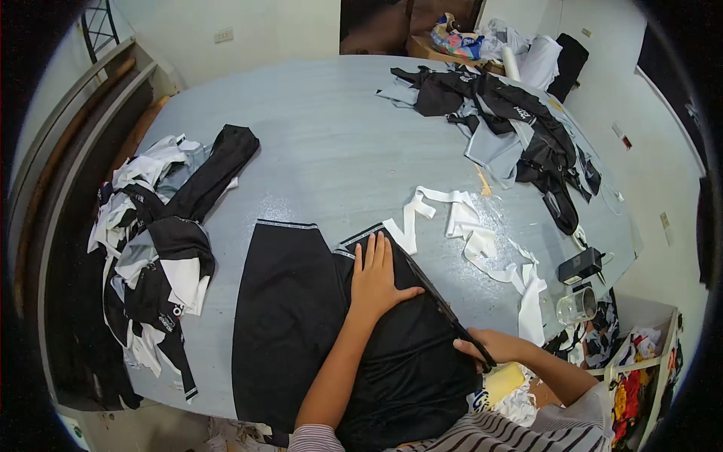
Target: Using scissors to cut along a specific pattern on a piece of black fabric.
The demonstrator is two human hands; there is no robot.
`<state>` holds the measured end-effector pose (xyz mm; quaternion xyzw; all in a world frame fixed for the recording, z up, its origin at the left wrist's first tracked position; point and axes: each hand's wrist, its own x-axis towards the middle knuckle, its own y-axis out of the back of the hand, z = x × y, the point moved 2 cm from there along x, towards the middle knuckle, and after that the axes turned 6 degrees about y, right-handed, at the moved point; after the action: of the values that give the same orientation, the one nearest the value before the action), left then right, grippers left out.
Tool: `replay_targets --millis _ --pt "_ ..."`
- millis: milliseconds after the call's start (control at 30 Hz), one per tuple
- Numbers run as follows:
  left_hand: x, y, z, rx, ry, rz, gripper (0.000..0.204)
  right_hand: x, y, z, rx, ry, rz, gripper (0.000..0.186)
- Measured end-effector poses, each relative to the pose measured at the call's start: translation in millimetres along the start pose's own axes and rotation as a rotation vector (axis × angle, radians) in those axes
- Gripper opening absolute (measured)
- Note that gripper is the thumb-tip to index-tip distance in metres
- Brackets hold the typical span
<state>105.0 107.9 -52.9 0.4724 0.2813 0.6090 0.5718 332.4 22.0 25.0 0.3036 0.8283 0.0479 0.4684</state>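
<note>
Black trousers (282, 316) lie spread at the near edge of the table, with printed bands at the leg ends. My left hand (379, 282) presses flat on the right leg near its end, fingers stretched and thumb out to the side. My right hand (501, 348) is wrapped round the handles of long dark scissors (443, 305). Their blades run along the outer edge of that leg, pointing up toward its end. A white fabric strip (459, 215) begins beside the leg end and winds rightward over the table.
Heaped black, white and grey garments (162, 248) lie at the left; another dark garment pile (512, 120) is at the far right. A black box-shaped device (580, 265) and a glass jar (577, 306) stand near the right edge. A shelf of coloured cloth (636, 377) is below.
</note>
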Motion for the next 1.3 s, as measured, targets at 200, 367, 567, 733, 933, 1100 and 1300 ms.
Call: replay_targets --millis 200,367,567,733,933,1100,1300 --pt "-2.2 -1.8 -3.0 -0.011 0.005 0.011 0.116 2.3 -0.3 -10.6 -0.025 0.017 0.004 0.068" --pt "-2.1 -1.4 -2.2 0.0 -0.003 0.016 0.116 13.7 3.0 -0.9 0.062 0.04 -0.078 0.069" --pt "-2.0 -0.1 -1.5 0.006 -0.003 0.004 0.116 21.6 7.2 -17.6 0.023 0.043 -0.044 0.07" --pt "-2.1 -1.0 -2.9 0.005 0.0 -0.001 0.117 23.5 3.7 -18.7 -0.043 0.025 -0.015 0.072" --pt "-2.0 -0.7 -2.5 -0.016 0.0 -0.027 0.117 32.6 9.9 -24.5 0.007 0.049 -0.047 0.072" --pt "-1.9 -1.9 -1.5 -0.018 -0.005 -0.02 0.118 39.2 11.8 -32.3 0.002 0.046 -0.037 0.072" --pt "-2.5 -2.5 -3.3 -0.012 -0.008 -0.014 0.12 36.4 11.9 -36.0 -0.029 0.013 0.032 0.074"
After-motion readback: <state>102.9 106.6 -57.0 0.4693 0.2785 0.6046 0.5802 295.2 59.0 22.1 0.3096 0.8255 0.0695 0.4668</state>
